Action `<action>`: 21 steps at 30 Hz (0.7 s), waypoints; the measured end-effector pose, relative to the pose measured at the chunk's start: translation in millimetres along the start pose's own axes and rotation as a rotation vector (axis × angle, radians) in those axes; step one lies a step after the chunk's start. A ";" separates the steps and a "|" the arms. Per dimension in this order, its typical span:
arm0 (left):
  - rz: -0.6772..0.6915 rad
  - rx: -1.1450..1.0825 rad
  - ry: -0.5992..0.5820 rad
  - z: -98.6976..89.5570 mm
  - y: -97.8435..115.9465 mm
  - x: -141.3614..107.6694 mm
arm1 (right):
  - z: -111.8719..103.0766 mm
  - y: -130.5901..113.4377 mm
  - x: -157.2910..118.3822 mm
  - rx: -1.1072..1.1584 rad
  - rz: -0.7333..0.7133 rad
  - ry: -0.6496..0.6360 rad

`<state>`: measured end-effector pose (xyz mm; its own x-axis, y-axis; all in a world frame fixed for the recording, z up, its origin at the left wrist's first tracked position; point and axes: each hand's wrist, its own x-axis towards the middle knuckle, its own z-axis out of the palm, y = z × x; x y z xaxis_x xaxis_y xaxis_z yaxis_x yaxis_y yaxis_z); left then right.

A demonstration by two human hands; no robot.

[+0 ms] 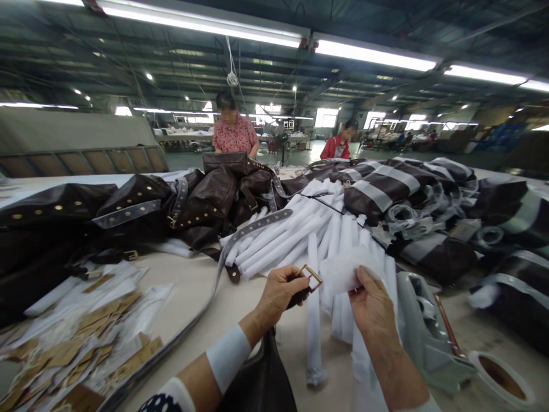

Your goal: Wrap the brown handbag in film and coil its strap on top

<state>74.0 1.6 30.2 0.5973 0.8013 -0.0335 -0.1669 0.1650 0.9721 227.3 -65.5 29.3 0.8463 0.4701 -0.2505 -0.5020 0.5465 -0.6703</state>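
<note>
My left hand (pixel 278 293) pinches the end of a dark strap with a square brass buckle (pixel 310 277) on it. My right hand (pixel 372 306) holds a piece of white foam wrap (pixel 345 270) right next to the buckle. Behind both hands lies a heap of rolled white foam strips (pixel 300 229). A dark bag (pixel 261 377) sits low between my forearms, and a long grey studded strap (pixel 240 240) runs from it toward the heap.
Dark brown studded bags (pixel 141 206) crowd the far left, striped bags (pixel 386 189) the right. Bagged brown tags (pixel 81 332) lie at left. A tape dispenser (pixel 424 332) and tape roll (pixel 501 377) sit at right. Two people stand across the table (pixel 201 280).
</note>
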 end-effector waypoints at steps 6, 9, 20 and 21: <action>0.000 0.002 0.076 1.7 -2.3 -1.7 | 2.0 10.3 -4.1 -0.022 -0.059 -0.057; -0.011 -0.011 0.099 2.1 -1.8 -2.4 | 3.8 12.6 -6.6 -0.023 -0.075 -0.073; -0.011 0.001 0.157 0.4 -3.6 -0.6 | 6.6 9.7 -9.1 0.007 -0.063 -0.077; -0.010 0.001 0.160 0.0 -3.7 -0.5 | 6.0 9.7 -8.5 0.004 -0.067 -0.077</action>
<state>74.3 0.6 26.5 0.4664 0.8810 -0.0793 -0.1608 0.1726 0.9718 214.2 -60.1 29.0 0.8618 0.4845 -0.1504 -0.4456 0.5815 -0.6806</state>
